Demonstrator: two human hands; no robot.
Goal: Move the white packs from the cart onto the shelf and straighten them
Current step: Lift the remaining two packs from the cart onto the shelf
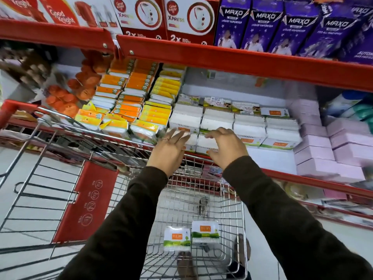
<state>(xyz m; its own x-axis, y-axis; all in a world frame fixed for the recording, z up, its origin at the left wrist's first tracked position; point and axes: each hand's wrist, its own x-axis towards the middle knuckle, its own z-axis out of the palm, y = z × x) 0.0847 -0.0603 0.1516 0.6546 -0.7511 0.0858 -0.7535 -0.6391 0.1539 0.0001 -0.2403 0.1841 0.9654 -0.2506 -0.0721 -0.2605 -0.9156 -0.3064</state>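
White packs with orange labels point(249, 126) stand in rows on the middle shelf point(272, 158). My left hand point(168, 150) lies with spread fingers against the front left pack point(190, 141). My right hand point(225, 147) curls over the front pack beside it point(204, 144), thumb under, fingers on top. Two more white packs, the left one point(177, 238) and the right one point(205, 231), lie on the bottom of the wire cart point(232, 219) below my arms.
Orange and yellow packs point(129, 98) fill the shelf to the left. Pink boxes point(323, 146) are stacked to the right. A red shelf edge point(242, 59) hangs overhead with red and purple boxes above. The cart's red handle flap point(84, 201) is at left.
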